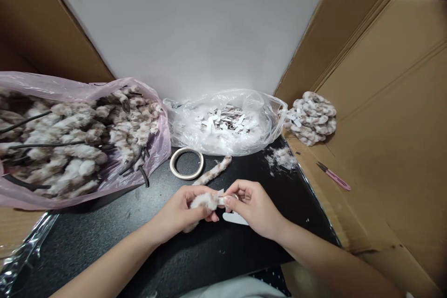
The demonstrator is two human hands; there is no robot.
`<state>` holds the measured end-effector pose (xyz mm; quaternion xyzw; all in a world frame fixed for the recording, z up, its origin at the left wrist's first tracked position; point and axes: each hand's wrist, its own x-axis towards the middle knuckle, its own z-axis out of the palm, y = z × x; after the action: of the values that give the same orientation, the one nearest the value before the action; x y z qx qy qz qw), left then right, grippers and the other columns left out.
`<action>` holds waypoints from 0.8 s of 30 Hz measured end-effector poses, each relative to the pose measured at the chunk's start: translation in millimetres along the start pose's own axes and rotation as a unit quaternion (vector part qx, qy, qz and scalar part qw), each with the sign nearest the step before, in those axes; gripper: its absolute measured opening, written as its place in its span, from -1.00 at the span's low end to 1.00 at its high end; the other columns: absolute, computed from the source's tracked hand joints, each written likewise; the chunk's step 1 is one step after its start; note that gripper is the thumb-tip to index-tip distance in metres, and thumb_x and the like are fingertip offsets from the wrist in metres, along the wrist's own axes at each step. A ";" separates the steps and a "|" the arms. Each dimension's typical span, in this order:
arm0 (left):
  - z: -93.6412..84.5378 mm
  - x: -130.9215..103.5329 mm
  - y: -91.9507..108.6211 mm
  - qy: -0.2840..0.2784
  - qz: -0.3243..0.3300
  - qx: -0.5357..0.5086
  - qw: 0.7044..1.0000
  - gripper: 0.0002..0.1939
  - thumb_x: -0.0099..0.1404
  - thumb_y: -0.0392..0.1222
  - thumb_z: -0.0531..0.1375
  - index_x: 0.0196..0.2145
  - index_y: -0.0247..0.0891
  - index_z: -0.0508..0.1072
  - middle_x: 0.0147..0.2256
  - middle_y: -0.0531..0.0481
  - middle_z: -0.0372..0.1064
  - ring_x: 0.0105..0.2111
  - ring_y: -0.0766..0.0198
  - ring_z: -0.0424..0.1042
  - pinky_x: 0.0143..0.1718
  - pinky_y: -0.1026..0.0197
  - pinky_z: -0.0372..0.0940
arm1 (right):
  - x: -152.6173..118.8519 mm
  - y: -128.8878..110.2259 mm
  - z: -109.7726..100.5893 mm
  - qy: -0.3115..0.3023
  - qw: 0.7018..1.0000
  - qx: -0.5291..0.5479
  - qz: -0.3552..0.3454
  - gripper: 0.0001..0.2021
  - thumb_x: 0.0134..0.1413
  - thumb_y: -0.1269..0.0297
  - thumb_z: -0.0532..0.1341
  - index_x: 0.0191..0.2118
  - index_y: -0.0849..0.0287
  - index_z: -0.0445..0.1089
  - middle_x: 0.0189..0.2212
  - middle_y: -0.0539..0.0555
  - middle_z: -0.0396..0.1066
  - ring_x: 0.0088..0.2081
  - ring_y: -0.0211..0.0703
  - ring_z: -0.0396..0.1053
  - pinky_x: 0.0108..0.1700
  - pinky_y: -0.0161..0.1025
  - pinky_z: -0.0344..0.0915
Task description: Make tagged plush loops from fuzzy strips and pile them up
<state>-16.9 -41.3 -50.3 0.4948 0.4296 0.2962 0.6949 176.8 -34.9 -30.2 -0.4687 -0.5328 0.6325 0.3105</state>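
Centrally, at the front of the black bench [104, 247]: one furry strip [205, 201], held between both hands above the surface. Left hand [186, 209]: grip closed round the fur, the tail end drooping beneath the palm. Right hand [256, 207]: grip narrow, thumb and forefinger pinching at the pale end [221, 200], which points rightward out of the fur, its short axis running from hand to hand. Under the right fingers: one white flat piece [234, 218].

Just beyond the left hand: second furry strip [217, 171], laid slantwise, far end to the right; beside it, tape roll [186, 177], flat. Left: pink bag [159, 158] of furry lengths. Right: loose fluff [284, 158] near the bench edge, which slants towards the right forearm; pink-handled snips [337, 180] on cardboard outside it. Farther: clear bag [178, 125] of white pieces; furry bundle [310, 118]; pale wall panel [195, 23].
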 end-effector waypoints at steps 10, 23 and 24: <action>8.0 -3.2 1.9 0.071 0.192 0.171 0.964 -0.88 0.23 -0.23 0.28 -0.42 -0.30 0.59 -0.41 -0.10 0.58 -0.42 0.24 0.53 -0.37 0.28 0.36 | 4.5 0.7 -3.3 -0.061 0.996 0.047 0.048 -0.67 -0.14 0.13 0.40 -0.45 0.18 0.25 -0.60 -0.06 0.40 -0.54 -0.31 0.30 -0.43 -0.33 0.19; 7.6 -5.2 -12.5 0.141 0.373 0.319 0.860 -0.89 0.21 -0.43 0.25 -0.31 -0.30 0.48 -0.36 -0.06 0.54 -0.38 0.33 0.53 -0.36 0.41 0.37 | 21.9 9.9 -5.3 -0.090 0.946 0.252 0.184 -0.55 -0.30 0.17 0.46 -0.35 0.16 0.21 -0.63 -0.09 0.40 -0.57 -0.32 0.32 -0.48 -0.38 0.13; 7.1 -5.2 -11.1 0.154 0.346 0.295 0.877 -0.92 0.22 -0.42 0.24 -0.34 -0.29 0.48 -0.37 -0.04 0.54 -0.41 0.35 0.51 -0.40 0.42 0.36 | 22.6 9.8 -6.4 -0.085 0.939 0.275 0.189 -0.57 -0.28 0.16 0.45 -0.35 0.17 0.23 -0.59 -0.07 0.42 -0.53 -0.30 0.35 -0.44 -0.36 0.16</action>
<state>-13.1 -52.5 -58.1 0.7422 0.3998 0.4500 0.2947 175.4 -14.7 -45.6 -0.4015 -0.2643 0.8390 0.2550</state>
